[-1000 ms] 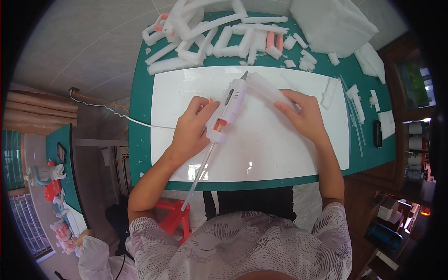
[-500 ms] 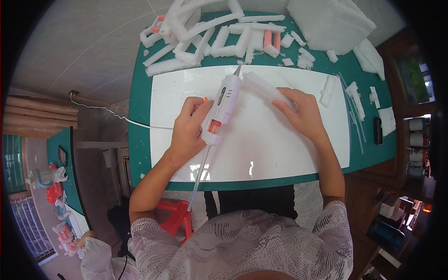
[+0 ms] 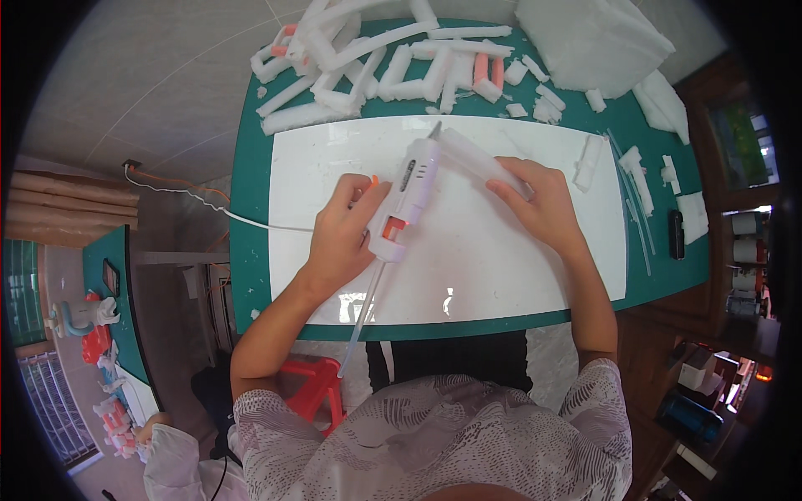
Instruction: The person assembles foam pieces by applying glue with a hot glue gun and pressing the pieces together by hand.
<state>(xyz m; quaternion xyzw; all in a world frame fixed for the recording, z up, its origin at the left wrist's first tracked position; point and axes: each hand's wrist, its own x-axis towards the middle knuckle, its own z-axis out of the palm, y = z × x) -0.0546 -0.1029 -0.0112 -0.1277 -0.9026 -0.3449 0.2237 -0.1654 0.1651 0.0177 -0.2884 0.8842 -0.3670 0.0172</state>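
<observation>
My left hand (image 3: 341,230) is closed around a white glue gun (image 3: 413,184), its metal nozzle pointing away from me. A long clear glue stick (image 3: 361,316) sticks out of the gun's rear end, over the table's near edge. In my right hand (image 3: 539,199), between thumb and fingers, is a white foam strip (image 3: 474,155). The strip slants up to the left, and its far end lies close beside the nozzle; I cannot tell if they touch. Both hands are above a glossy white board (image 3: 468,275) on the green table (image 3: 251,284).
White foam pieces and frames (image 3: 413,71), some with pink parts, crowd the far edge. A big white foam block (image 3: 593,42) stands far right. Clear glue sticks (image 3: 637,209) and a black object (image 3: 676,235) lie at right. A white cord (image 3: 267,225) runs left; a red stool (image 3: 313,388) stands below.
The glue gun has shifted slightly to the right in my left hand, its nozzle now nearer the strip's end. My right hand and the foam strip have hardly moved.
</observation>
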